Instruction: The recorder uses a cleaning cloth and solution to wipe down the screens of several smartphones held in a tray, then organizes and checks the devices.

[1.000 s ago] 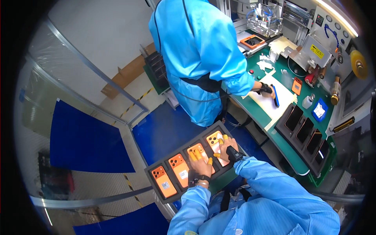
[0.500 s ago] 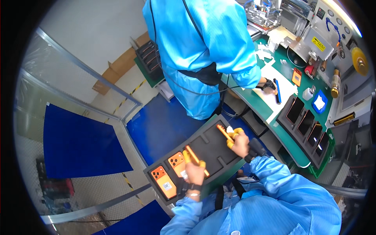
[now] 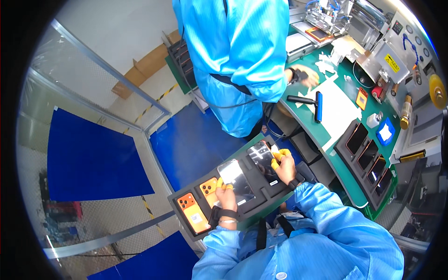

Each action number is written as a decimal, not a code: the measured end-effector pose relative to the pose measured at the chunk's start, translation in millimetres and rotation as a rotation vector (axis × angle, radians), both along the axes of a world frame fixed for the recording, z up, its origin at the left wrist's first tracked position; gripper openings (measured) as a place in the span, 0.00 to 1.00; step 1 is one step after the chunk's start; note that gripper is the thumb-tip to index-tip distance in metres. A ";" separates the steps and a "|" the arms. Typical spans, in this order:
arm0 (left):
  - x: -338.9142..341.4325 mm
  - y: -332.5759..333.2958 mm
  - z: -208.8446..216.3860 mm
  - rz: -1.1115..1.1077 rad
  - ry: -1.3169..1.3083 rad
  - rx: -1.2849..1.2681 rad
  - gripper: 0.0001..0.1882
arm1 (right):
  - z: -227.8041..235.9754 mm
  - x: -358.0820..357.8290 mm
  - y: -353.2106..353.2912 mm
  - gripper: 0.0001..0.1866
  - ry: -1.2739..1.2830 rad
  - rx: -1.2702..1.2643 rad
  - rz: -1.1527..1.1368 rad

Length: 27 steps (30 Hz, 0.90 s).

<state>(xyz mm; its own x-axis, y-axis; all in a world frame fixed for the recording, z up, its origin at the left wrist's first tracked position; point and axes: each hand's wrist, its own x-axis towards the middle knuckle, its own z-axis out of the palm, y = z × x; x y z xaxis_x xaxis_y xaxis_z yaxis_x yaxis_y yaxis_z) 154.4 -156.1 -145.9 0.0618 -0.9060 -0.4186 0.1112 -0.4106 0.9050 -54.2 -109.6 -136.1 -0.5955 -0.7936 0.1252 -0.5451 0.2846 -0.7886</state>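
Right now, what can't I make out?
In the head view:
Backs of the smartphone at the left hand and the smartphone at the right hand: screens up.
Second orange smartphone from left: lower part behind the left hand.
Leftmost smartphone: label print too small.
Co-worker: head cut off by the upper edge.
Co-worker's hand: fingers blurred.

Electronics workshop, green workbench (image 3: 350, 182), phones (image 3: 192, 213) in tray (image 3: 252, 175), blue smock (image 3: 256, 51), probably machinery (image 3: 329, 17)
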 end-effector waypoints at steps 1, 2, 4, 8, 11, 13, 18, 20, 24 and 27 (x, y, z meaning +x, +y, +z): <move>-4.1 -0.1 0.8 0.003 -0.001 0.015 0.20 | 1.1 0.3 -0.9 0.14 -0.002 0.000 0.002; -11.5 1.7 3.9 0.044 0.005 -0.009 0.21 | 1.7 -0.2 -1.1 0.17 0.123 0.016 -0.033; -10.5 1.3 -7.8 -0.002 -0.009 -0.007 0.22 | 10.1 -4.8 1.5 0.23 0.326 0.017 -0.010; -10.5 5.4 -16.6 -0.012 -0.161 -0.141 0.21 | 31.1 10.6 1.7 0.26 0.266 -0.035 0.084; -5.7 14.8 3.7 -0.093 -0.299 -0.030 0.21 | 37.8 44.9 5.1 0.28 0.232 0.037 0.170; -2.9 25.6 5.7 -0.011 -0.237 -0.180 0.30 | 41.8 73.3 9.2 0.30 0.138 0.051 0.284; 89.5 17.3 25.7 0.013 -0.626 -0.328 0.27 | 14.3 147.5 6.4 0.31 0.129 -0.003 0.627; 134.9 16.0 13.9 0.008 -0.889 -0.524 0.27 | 8.8 169.7 -1.4 0.26 0.177 -0.019 0.775; 167.7 26.3 12.1 -0.315 -0.879 -0.107 0.40 | 5.0 194.7 -9.2 0.24 0.360 0.108 0.789; 162.2 39.2 2.8 -0.388 -1.133 -0.333 0.45 | -6.8 205.7 -12.9 0.27 0.414 0.090 0.733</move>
